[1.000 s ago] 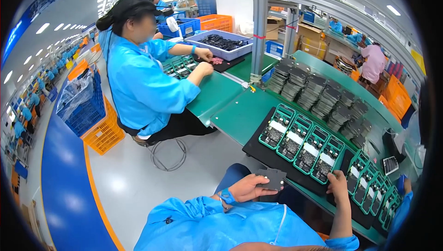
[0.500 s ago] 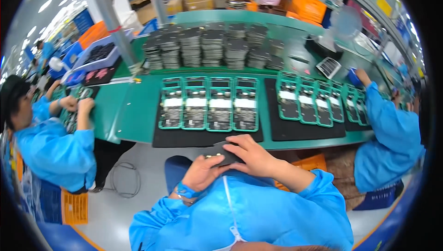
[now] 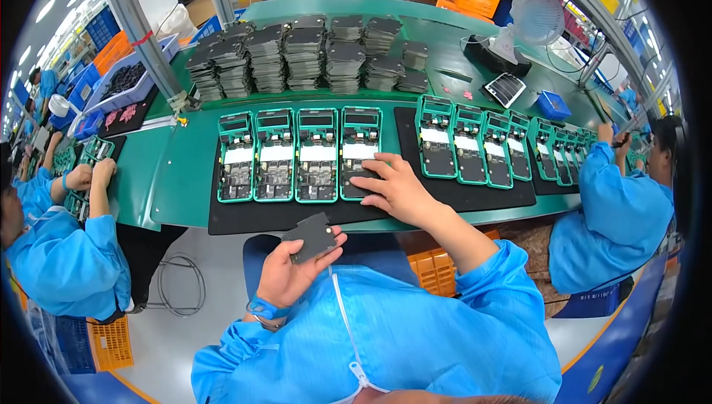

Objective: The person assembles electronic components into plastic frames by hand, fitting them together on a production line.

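Note:
My left hand (image 3: pixel 297 267) is closed around a few thin dark grey plates (image 3: pixel 315 235), held low in front of the bench edge. Small pale dots show on the top plate. Out over the bench, my right hand (image 3: pixel 397 189) has its fingers spread across the rightmost of several green-framed device housings (image 3: pixel 361 118). Its fingertips touch a dark plate (image 3: pixel 350 175) lying in the lower part of that housing, partly hidden by them. To the left, the other housings (image 3: pixel 317 144) show bare circuit boards below a white band. They lie on a black mat (image 3: pixel 289 220).
Tall stacks of dark plates (image 3: pixel 304 48) stand behind the housings. More green-framed housings (image 3: pixel 436 137) with dark plates sit on the right. A fan (image 3: pixel 535 22) is at the back right. Co-workers in blue sit left (image 3: pixel 70 263) and right (image 3: pixel 623 211). A metal post (image 3: pixel 137 25) rises at left.
My right hand has left the plates in my left hand and reached forward to the rightmost housing. A dark plate now covers that housing's lower circuit board. The whole view has shifted somewhat.

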{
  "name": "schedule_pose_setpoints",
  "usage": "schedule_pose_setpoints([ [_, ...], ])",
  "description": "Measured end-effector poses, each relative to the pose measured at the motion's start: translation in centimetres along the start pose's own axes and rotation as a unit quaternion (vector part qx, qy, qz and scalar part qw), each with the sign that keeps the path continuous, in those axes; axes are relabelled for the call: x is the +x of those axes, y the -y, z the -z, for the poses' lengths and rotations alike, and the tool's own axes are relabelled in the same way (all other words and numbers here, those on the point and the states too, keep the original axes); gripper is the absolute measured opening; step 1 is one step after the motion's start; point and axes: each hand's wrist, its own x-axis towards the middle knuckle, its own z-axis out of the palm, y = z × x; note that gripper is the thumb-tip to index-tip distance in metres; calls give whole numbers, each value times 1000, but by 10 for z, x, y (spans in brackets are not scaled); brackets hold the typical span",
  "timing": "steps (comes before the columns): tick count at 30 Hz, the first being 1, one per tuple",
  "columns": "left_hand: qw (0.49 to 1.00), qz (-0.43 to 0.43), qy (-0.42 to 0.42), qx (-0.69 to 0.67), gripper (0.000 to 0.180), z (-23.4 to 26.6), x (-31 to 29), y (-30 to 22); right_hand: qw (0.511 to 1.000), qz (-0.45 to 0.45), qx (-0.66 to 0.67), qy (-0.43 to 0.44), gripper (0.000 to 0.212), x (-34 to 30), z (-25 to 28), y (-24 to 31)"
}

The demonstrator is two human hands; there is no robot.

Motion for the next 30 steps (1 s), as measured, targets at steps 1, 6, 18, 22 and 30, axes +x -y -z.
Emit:
schedule_pose_setpoints([
  [1,1000,-1,-4,-1,54,2,-1,-1,1000,-5,-3,8,42,0,-2,1],
  [6,999,-33,-23,19,55,3,-6,-8,999,-3,-25,19,41,3,3,7],
  [18,996,-17,-85,37,40,-5,-5,-8,992,-37,-119,-12,47,2,-3,32],
  [22,995,-24,-91,38,39,-6,-9,-6,996,9,69,-60,43,1,6,53],
  [30,997,-32,-72,-13,39,3,-13,-10,983,88,157,27,43,19,2,67],
])
